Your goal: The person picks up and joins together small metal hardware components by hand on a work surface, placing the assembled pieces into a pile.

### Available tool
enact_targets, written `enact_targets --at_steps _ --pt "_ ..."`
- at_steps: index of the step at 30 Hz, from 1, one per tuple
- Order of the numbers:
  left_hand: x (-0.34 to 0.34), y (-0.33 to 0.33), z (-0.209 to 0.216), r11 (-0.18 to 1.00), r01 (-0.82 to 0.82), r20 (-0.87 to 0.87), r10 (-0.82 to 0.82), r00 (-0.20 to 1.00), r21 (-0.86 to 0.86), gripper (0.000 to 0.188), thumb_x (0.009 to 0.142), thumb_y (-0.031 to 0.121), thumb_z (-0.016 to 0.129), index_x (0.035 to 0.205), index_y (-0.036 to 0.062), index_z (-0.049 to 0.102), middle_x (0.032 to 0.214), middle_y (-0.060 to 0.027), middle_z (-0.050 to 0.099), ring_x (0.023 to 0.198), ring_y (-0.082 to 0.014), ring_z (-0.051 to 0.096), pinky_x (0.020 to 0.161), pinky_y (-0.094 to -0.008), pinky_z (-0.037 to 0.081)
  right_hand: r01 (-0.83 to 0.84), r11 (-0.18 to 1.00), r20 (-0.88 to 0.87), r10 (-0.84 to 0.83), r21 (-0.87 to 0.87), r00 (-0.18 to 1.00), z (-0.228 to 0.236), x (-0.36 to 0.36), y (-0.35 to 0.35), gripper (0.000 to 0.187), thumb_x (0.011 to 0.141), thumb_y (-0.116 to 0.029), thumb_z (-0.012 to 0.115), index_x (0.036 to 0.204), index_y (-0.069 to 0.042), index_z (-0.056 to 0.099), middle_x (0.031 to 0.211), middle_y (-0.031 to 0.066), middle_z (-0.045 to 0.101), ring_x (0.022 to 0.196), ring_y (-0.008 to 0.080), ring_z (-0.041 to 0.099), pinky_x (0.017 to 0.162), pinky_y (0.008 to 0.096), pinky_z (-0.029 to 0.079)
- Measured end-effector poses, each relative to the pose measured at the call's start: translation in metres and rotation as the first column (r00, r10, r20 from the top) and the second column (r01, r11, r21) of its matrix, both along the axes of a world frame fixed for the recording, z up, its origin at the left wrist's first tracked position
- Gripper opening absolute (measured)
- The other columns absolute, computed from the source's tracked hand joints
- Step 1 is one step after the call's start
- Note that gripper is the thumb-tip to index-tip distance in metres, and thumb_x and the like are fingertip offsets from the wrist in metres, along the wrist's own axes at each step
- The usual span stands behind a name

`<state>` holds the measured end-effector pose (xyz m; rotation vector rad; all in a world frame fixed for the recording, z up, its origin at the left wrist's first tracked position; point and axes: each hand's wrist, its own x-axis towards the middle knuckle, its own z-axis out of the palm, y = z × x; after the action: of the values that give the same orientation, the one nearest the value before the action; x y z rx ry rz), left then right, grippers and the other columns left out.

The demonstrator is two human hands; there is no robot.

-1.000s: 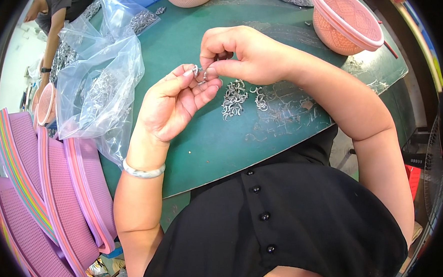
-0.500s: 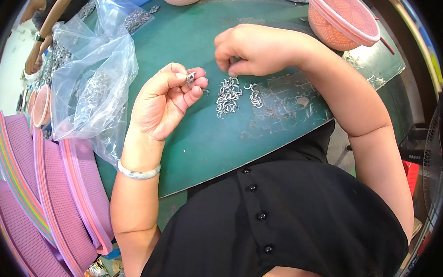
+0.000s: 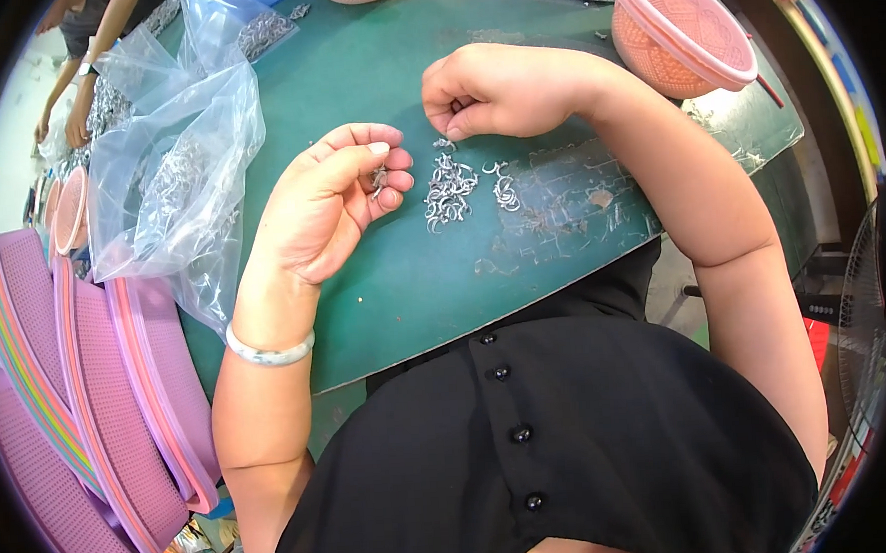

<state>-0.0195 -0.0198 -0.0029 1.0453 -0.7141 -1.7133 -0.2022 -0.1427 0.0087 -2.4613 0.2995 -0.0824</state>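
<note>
On my feed the left hand (image 3: 331,194), left of centre, pinches small silvery pieces (image 3: 379,180); the right hand (image 3: 501,91), upper middle, is at the metal pile (image 3: 449,194) mid-frame, though I can't tell whether its fingers grip any

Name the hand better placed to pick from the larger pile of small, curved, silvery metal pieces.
Likely the right hand: it is beside that pile, while the left hand holds small silvery metal pieces.

Curved pieces (image 3: 449,191) — shiny metal, apparently; bag (image 3: 220,138) — glossy plastic (crinkled).
</note>
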Motion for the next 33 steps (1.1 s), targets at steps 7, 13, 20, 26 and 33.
enact_targets --at_steps 7,13,20,26,33 --pt "-0.006 0.001 0.004 1.0 -0.002 0.145 0.001 0.989 0.011 0.019 0.084 0.01 0.053 0.1 -0.0002 0.053 0.08 -0.0046 0.058 0.066 -0.0094 0.054 0.058 -0.0203 0.044 0.08 0.968 0.106 -0.108 0.237 0.988 0.002 0.004 0.008 0.014 0.076 -0.013 0.058 0.08 0.0 0.058 0.067 0.0055 0.057 0.063 0.0137 0.05 0.06 0.0274 0.042" --pt "-0.005 0.002 0.002 1.0 -0.013 0.155 0.013 0.988 -0.003 0.015 0.085 0.011 0.053 0.096 0.001 0.055 0.078 -0.0042 0.058 0.064 -0.0091 0.053 0.056 -0.0201 0.042 0.127 0.922 0.121 -0.182 0.366 0.976 0.003 0.007 0.014 0.018 0.078 -0.017 0.059 0.082 0.001 0.059 0.071 0.0037 0.058 0.068 0.011 0.049 0.064 0.0254 0.041" --pt "-0.002 0.002 0.001 1.0 0.017 0.105 -0.016 0.994 -0.007 0.013 0.085 0.012 0.052 0.092 0.0012 0.056 0.077 -0.0048 0.058 0.063 -0.0096 0.052 0.054 -0.0204 0.041 0.151 0.889 0.132 -0.228 0.433 0.965 0.0 0.008 0.015 0.02 0.079 -0.018 0.059 0.084 0.001 0.059 0.072 0.0036 0.057 0.071 0.0105 0.049 0.067 0.0258 0.04" --pt "-0.003 0.002 0.001 1.0 0.021 0.028 -0.021 0.999 -0.016 0.015 0.087 0.017 0.052 0.088 0.0018 0.055 0.076 -0.005 0.057 0.062 -0.0103 0.052 0.052 -0.0211 0.041 0.15 0.884 0.149 -0.238 0.442 0.96 -0.001 0.01 0.016 0.022 0.08 -0.02 0.059 0.084 0.001 0.059 0.073 0.004 0.058 0.071 0.0107 0.049 0.069 0.0257 0.04" --pt "-0.002 0.0 0.0 0.998 -0.006 -0.015 0.007 1.0 0.07 0.02 0.087 0.022 0.051 0.083 0.0029 0.054 0.074 -0.0047 0.053 0.06 -0.0098 0.047 0.048 -0.0192 0.038 0.131 0.868 0.181 -0.243 0.478 0.953 0.0 0.01 0.02 0.018 0.081 -0.018 0.058 0.083 0.0 0.059 0.073 -0.0023 0.056 0.071 0.0059 0.046 0.068 0.0224 0.038"
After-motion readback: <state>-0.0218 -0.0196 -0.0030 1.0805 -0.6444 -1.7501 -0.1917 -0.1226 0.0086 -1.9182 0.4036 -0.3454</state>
